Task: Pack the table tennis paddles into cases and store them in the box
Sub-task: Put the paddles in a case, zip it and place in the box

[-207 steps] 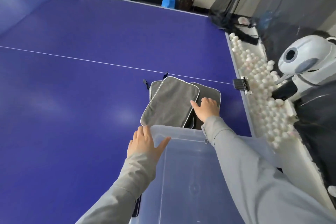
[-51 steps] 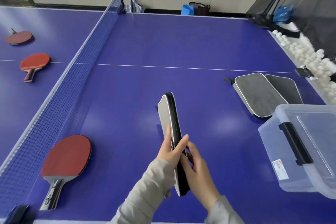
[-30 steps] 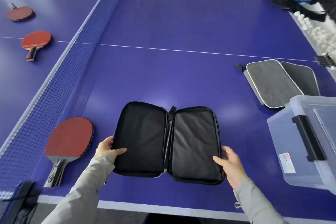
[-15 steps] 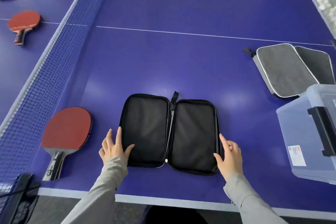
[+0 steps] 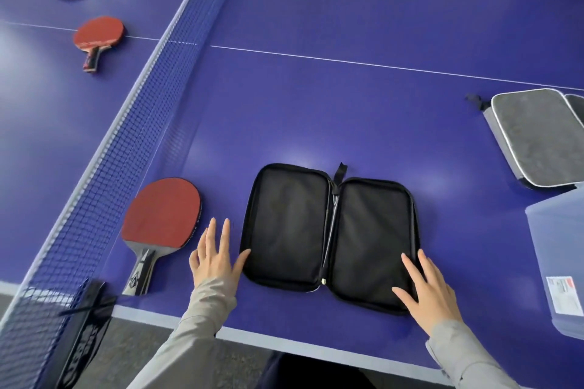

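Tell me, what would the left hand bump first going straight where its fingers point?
Probably nothing: the left hand points into the bare gap between the red paddle and the open case. Depth is unclear.

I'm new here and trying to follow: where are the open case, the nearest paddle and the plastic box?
open case (image 5: 287, 224), head view, black lining of its left half.
nearest paddle (image 5: 162, 211), head view, middle of its red face.
plastic box (image 5: 556, 243), head view, its clear side wall.

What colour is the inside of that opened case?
Black: the open case shows a dark lining in the head view.
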Available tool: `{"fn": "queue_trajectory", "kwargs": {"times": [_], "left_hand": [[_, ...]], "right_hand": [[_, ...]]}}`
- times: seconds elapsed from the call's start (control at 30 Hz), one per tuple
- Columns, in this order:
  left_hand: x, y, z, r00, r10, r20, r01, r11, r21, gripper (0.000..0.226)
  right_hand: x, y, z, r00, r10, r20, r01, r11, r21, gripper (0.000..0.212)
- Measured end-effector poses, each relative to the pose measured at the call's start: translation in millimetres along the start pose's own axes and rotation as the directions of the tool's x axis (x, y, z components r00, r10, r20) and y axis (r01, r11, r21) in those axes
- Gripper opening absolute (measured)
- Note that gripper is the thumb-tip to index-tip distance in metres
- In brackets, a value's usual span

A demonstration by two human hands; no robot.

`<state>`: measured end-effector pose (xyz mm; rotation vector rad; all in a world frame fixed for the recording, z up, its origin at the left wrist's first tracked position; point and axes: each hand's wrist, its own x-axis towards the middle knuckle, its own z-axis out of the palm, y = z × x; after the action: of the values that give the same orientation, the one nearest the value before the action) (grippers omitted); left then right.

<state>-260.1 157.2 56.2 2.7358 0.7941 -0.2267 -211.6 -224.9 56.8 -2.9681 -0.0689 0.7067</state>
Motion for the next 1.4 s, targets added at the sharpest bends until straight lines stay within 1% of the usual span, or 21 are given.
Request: {"fn": "queue_trajectory", "kwargs": {"times": [0.03,0.1,0.17,0.2,0.27,0.37,0.47,0.53,0.63,0.73,0.87,1.03,1.13,1.27,1.33,1.4], "left_hand": [[-2.0,-14.1,-6.7,0.996,-0.023,-0.083,0.02,0.999,-0.035,0.078],[-3.2,-51.6,-17.6,0.969,-0.119,-0.217,0.1,0.99,-0.096,0.081],[-2.9,-92.3,-25.2,0.934,-0.247,-0.258,0.22,0.967,-0.13,0.083],[-2.2,-109.7,-27.3,0.919,-0.311,-0.242,0.284,0.948,-0.142,0.083],[1.5,-134.8,-29.0,0.899,-0.409,-0.157,0.391,0.91,-0.137,0.083],[12.9,-148.6,-27.9,0.887,-0.461,-0.035,0.455,0.883,-0.117,0.073],[24.1,-150.0,-23.7,0.891,-0.454,-0.008,0.445,0.876,-0.184,0.058],[27.8,-150.3,-19.6,0.89,-0.454,-0.032,0.432,0.866,-0.253,0.05],[28.7,-150.7,-15.9,0.873,-0.482,-0.071,0.44,0.842,-0.312,0.041],[27.6,-149.3,-16.6,0.87,-0.486,-0.083,0.431,0.832,-0.349,0.039],[27.0,-146.1,-22.9,0.868,-0.49,-0.084,0.435,0.83,-0.348,0.04],[26.0,-124.8,-34.7,0.881,-0.461,-0.108,0.4,0.847,-0.351,0.037],[24.0,-93.5,-41.1,0.9,-0.413,-0.138,0.333,0.857,-0.394,0.032],[8.7,-23.2,-37.2,0.935,-0.292,-0.199,0.168,0.862,-0.478,0.026],[-4.7,19.7,-28.3,0.955,-0.235,-0.181,0.116,0.857,-0.501,0.028],[-20.4,63.0,-14.3,0.97,-0.199,-0.137,0.101,0.85,-0.518,0.029]], "right_hand": [[-0.5,-0.4,-0.9,1.0,0.002,0.009,-0.002,1.0,0.013,0.069],[-1.6,-1.8,-2.6,1.0,0.003,0.025,-0.004,1.0,0.01,0.07],[-3.1,-3.4,-4.3,0.999,0.009,0.04,-0.009,1.0,0.002,0.071],[-4.3,-4.1,-4.9,0.999,0.016,0.048,-0.016,1.0,0.006,0.071],[-5.8,-6.0,-5.4,0.998,0.027,0.063,-0.029,0.999,0.026,0.071],[-6.4,-10.1,-6.7,0.995,0.053,0.084,-0.058,0.997,0.057,0.071],[-5.5,-12.4,-7.4,0.991,0.078,0.107,-0.087,0.993,0.08,0.071],[-4.7,-12.9,-7.4,0.989,0.091,0.116,-0.101,0.991,0.085,0.071],[-3.8,-14.7,-6.6,0.986,0.11,0.123,-0.122,0.988,0.093,0.071],[-2.9,-16.9,-3.1,0.985,0.126,0.121,-0.137,0.987,0.087,0.071],[-2.6,-19.0,-2.3,0.984,0.134,0.115,-0.142,0.988,0.058,0.072],[-6.0,-15.5,-5.0,0.994,0.079,0.074,-0.079,0.997,-0.011,0.073],[-8.2,-10.9,-5.8,0.997,0.035,0.062,-0.033,0.999,-0.042,0.073],[-10.0,-2.2,-5.1,0.999,-0.008,0.049,0.01,0.999,-0.049,0.074],[-10.6,1.3,-4.2,0.999,-0.02,0.049,0.022,0.998,-0.054,0.074],[-11.3,2.2,-3.2,0.998,-0.029,0.05,0.032,0.998,-0.059,0.073]]}}
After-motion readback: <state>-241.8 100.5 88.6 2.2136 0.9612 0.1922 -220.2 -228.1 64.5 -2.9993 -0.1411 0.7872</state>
